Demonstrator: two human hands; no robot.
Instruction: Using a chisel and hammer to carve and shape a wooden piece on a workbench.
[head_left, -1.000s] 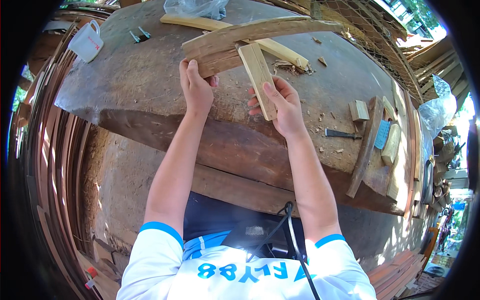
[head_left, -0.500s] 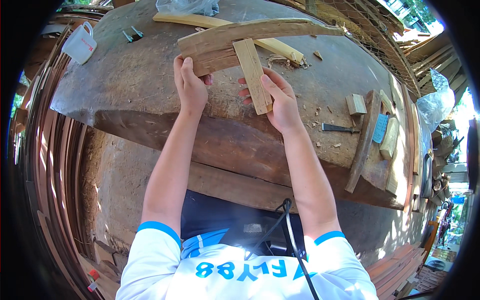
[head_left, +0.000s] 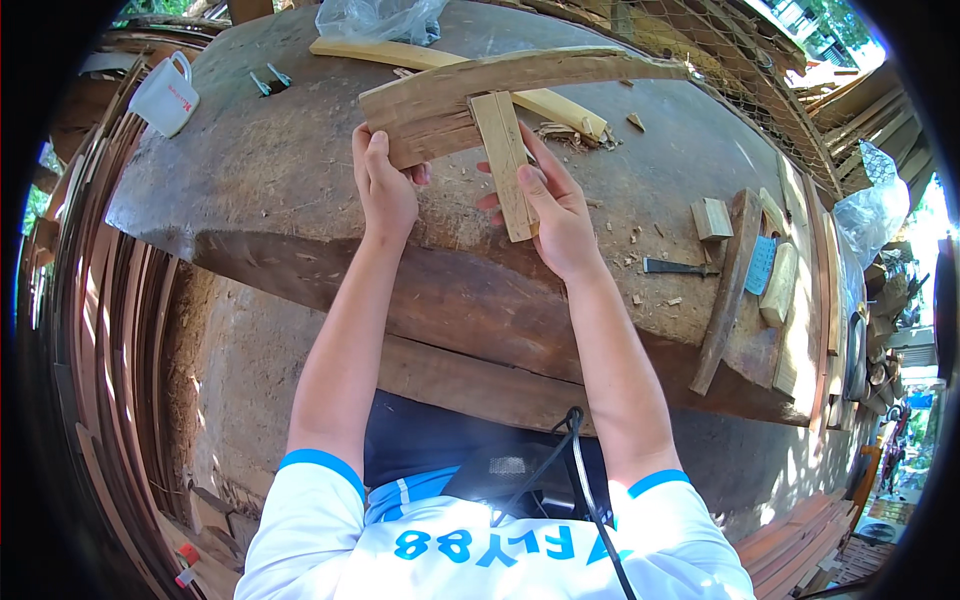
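Note:
Above the workbench, my left hand is closed on the broad end of a curved wooden board, thumb on the near face. The board tapers away to the right. My right hand is wrapped round a short pale wooden block, thumb along its side and fingers behind it. The block's upper end meets the curved board's lower edge near the broad end, making a rough T. Whether the two are joined or only touching, I cannot tell.
A long pale batten lies behind, near wood shavings and a plastic bag. A white jug stands far left. On the right lie a chisel, a small block, a curved dark piece and a blue object.
The board and block sit slightly lower in view, and the whole scene has shifted a little. The block stands slightly more upright. Both hands keep their hold.

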